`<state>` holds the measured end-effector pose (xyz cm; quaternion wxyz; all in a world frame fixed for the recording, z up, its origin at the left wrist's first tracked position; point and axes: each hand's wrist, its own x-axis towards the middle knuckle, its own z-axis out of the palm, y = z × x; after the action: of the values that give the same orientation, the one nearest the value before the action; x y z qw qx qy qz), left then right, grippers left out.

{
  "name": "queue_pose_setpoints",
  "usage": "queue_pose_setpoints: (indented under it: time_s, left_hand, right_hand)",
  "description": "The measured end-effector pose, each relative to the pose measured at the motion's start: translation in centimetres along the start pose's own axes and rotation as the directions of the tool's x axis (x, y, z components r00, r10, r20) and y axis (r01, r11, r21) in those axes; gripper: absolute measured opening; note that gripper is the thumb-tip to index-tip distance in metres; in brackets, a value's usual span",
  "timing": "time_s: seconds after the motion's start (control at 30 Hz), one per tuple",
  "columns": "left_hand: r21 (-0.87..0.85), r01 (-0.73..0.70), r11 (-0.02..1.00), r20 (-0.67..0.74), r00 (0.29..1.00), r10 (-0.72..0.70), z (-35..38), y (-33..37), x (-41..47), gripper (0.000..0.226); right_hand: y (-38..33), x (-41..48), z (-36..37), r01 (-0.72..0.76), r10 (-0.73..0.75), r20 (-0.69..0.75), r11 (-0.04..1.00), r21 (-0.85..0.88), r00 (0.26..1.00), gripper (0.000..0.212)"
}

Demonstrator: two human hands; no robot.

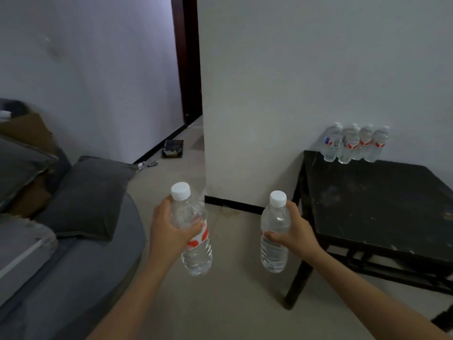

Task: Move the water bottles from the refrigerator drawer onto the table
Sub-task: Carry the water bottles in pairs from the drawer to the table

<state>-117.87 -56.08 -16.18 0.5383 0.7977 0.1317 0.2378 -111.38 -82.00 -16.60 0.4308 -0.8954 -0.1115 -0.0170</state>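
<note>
Left hand (169,229) around left bottle (197,256), right hand (296,231) around right bottle (274,253)

Two hands (169,231) (296,231), two held bottles (196,253) (273,253), four bottles (331,146) on table (380,204)

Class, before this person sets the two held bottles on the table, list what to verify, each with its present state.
1. Left hand grips a clear plastic white-capped water bottle: ok.
2. Right hand grips a second such bottle: ok.
3. Black square table has bare top in front of its row of clear bottles: ok.
4. Held bottles above the table: not ok, both over floor.
5. Caps tight: cannot tell.
</note>
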Motion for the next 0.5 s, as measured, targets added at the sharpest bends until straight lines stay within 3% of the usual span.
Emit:
queue_pose_setpoints:
  time_s: [0.2, 0.5]
  left_hand:
    - [-0.004, 0.006, 1.000, 0.010, 1.000, -0.006, -0.1, -3.2, 8.4, 0.082]
    - [-0.085, -0.098, 0.992, 0.223, 0.968, 0.115, -1.2, -7.1, 24.0, 0.075]
  right_hand:
    - [-1.6, 6.3, 4.3, -0.050, 0.049, -0.016, 0.999, -0.022, 0.999, 0.081]
    - [-5.0, 13.8, 10.5, -0.241, 0.226, -0.223, 0.970, -0.042, 0.948, 0.082]
